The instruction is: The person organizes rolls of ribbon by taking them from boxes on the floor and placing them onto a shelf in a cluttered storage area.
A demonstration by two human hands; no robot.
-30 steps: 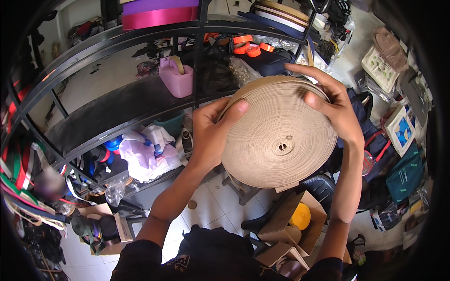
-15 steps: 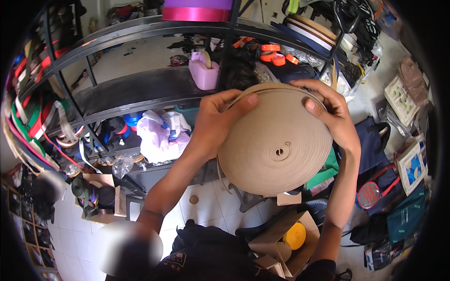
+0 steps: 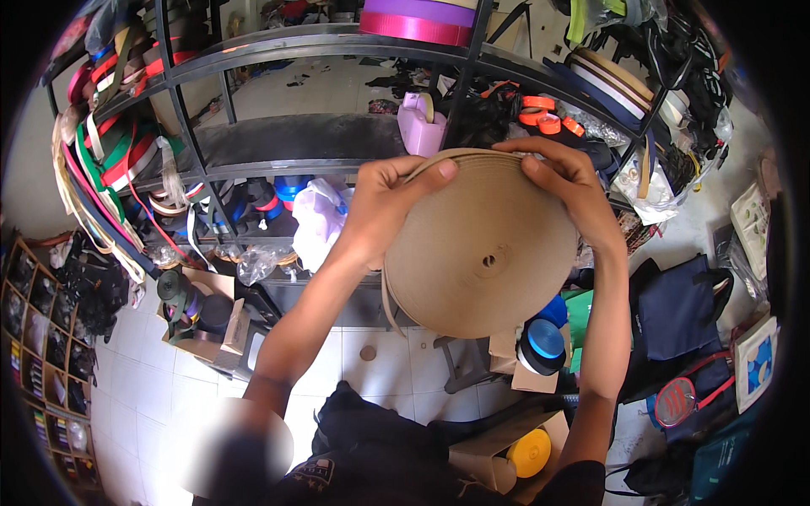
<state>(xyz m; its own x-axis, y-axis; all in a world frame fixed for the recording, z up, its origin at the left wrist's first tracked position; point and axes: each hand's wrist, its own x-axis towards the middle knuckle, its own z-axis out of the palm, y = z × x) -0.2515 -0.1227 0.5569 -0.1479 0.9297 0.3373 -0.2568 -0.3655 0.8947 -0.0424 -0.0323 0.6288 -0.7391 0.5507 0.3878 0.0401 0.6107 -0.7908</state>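
Observation:
A large tan roll of webbing strap (image 3: 481, 261), wound in a flat disc, is held up before me in both hands. My left hand (image 3: 388, 198) grips its upper left edge, thumb on the flat face and fingers behind. At the upper right edge my right hand (image 3: 569, 190) is closed on the rim, thumb on top. The small hole at the roll's centre faces me. A loose end of strap hangs down at its left side. Beyond it, a lilac tape dispenser (image 3: 420, 126) stands on a black shelf (image 3: 287, 143).
Purple and magenta ribbon rolls (image 3: 418, 25) sit on the upper shelf, orange rolls (image 3: 540, 114) farther right. Coloured straps (image 3: 110, 160) hang at left. Cardboard boxes of rolls stand on the tiled floor: one at left (image 3: 207, 337), one holding a yellow roll (image 3: 530, 451). Bags (image 3: 679, 308) lie at right.
The view has shifted, so shelves and boxes appear farther right. Blue rolls in a box now show below the tan roll. Both hands keep their hold, the roll slightly farther left in view.

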